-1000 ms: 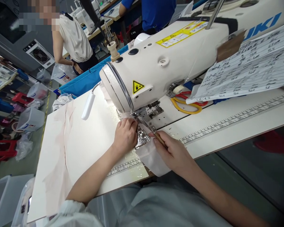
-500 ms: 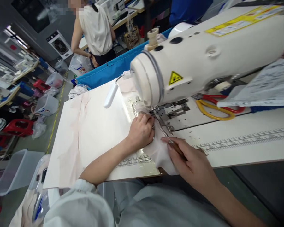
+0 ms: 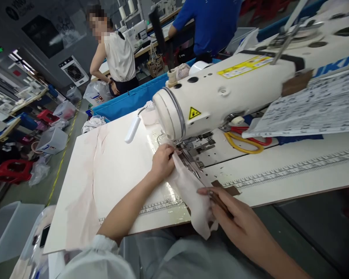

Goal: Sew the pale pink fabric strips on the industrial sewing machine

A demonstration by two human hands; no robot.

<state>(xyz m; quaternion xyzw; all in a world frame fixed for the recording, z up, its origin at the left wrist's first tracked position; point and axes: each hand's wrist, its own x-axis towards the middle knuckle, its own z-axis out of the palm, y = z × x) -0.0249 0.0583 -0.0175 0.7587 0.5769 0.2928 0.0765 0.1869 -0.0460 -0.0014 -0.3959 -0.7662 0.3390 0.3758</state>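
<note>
A pale strip of cloth (image 3: 189,190) runs from the needle area of a white sewing machine (image 3: 203,100) toward the near edge of the table (image 3: 125,166), where its lower end hangs over. Its upper end is at the left hand (image 3: 163,161), whose fingers are bunched together and appear to pinch the cloth just beside the needle. The right hand (image 3: 229,209) grips the handle of a thin pointed tool (image 3: 222,203), thumb and fingers closed around it; the shaft slants along the cloth toward the machine.

The work on this strip looks partway through: it is not yet free of the machine, and its lower length lies loose. No seam can be made out, so how much is sewn cannot be told. Another piece of pale cloth (image 3: 78,221) lies flat along the table's left edge, down to the near-left corner; whether it is finished or waiting is unclear.

Scissors (image 3: 241,148) lie beneath the machine's arm, and a sheet of paper (image 3: 311,102) hangs above the table's right side. Beyond the far edge stand a blue cloth bin (image 3: 139,91) and a co-worker (image 3: 119,58).
</note>
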